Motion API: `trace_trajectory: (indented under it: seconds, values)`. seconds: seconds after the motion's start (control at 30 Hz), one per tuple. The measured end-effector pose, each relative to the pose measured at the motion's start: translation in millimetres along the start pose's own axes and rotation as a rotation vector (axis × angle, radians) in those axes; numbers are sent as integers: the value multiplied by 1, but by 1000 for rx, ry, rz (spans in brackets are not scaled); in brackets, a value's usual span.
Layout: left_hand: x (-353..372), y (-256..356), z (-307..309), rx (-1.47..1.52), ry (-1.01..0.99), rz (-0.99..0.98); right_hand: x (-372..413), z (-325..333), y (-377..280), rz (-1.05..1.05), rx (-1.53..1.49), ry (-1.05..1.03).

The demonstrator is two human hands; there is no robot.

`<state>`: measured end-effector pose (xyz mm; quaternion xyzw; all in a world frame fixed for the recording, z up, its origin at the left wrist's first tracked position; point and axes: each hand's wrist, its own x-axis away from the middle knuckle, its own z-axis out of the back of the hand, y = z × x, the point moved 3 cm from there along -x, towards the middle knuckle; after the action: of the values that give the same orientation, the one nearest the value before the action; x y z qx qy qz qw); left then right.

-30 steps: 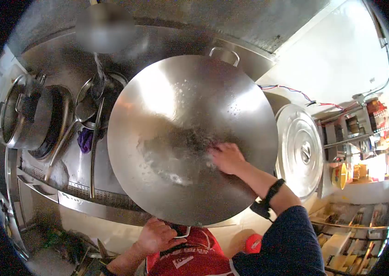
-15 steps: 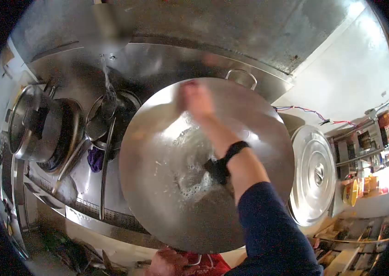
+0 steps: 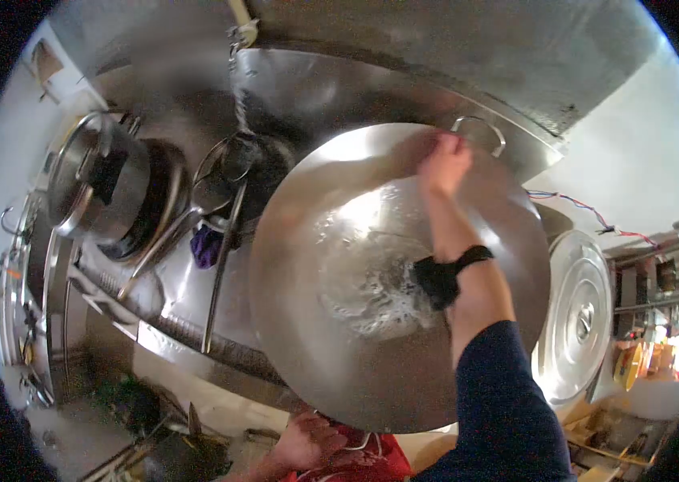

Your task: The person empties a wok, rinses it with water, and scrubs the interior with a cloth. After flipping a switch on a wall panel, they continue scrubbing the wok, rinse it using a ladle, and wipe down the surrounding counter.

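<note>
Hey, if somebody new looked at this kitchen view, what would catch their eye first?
Most likely the huge metal wok filling the middle, with foamy water in its bottom and the blurred right hand near its far rim. Next might be the stream of water falling at upper left, then the big round lid standing to the wok's right.

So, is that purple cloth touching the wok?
Apart. The head view shows a gap between the purple cloth and the wok, with a long handle slanting through it.
</note>
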<state>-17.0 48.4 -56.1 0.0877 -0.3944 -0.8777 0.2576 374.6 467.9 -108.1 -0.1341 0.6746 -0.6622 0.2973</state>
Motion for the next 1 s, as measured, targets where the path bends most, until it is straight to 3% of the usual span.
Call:
trace_trajectory:
  seconds: [0.07, 0.1, 0.17, 0.2, 0.23, 0.27, 0.3, 0.33, 0.37, 0.47, 0.53, 0.57, 0.63, 0.7, 0.83, 0.9, 0.93, 0.97, 1.0]
  values:
    - [-6, 3, 10, -22, -38, 27, 33, 10, -36, 799, 849, 228]
    - [-8, 7, 15, -37, 9, -19, 49, 2, -41, 778, 846, 193]
    - [-6, 9, 13, -41, 45, -28, 76, -34, -40, 607, 504, -190]
    - [-6, 8, 10, -39, 115, -64, 100, -61, -31, 670, 692, -265]
    - [-4, 9, 10, -39, 185, -99, 113, -102, 25, 307, 174, -634]
    - [-2, 11, 12, -31, 182, -67, 179, -105, -22, 428, 452, -699]
    - [-2, 13, 12, -56, 177, -80, 229, -90, -46, 662, 271, -808]
    - [-3, 15, 13, -81, 172, -93, 264, -78, -62, 432, -39, -1084]
    - [-6, 16, 17, -24, 195, -118, 308, -62, -50, 551, 63, -1164]
    - [-7, 19, 14, -23, 294, -129, 376, 42, -57, 520, 213, -1680]
    - [-6, 16, 14, -28, 245, -117, 380, 124, -79, 308, 117, -1921]
    - [-5, 14, 13, -27, 248, -121, 380, 166, -69, 331, 75, -1933]
    - [-4, 7, 7, -36, 248, -134, 346, 223, -80, 206, 265, -2238]
    - [-5, 10, 9, -32, 240, -123, 319, 268, -70, 160, 517, -2404]
    - [-2, 9, 6, -84, 207, -92, 331, 258, -44, 193, 624, -2186]
    - [-3, 9, 8, -57, 216, -70, 353, 199, -16, 232, 565, -2038]
    - [-4, 8, 7, -27, 219, -50, 363, 157, -10, 311, 677, -1924]
    - [-5, 7, 5, -31, 225, -49, 363, 117, -1, 357, 466, -1792]
    - [-4, 7, 2, -33, 242, -66, 358, 84, -5, 397, 473, -1614]
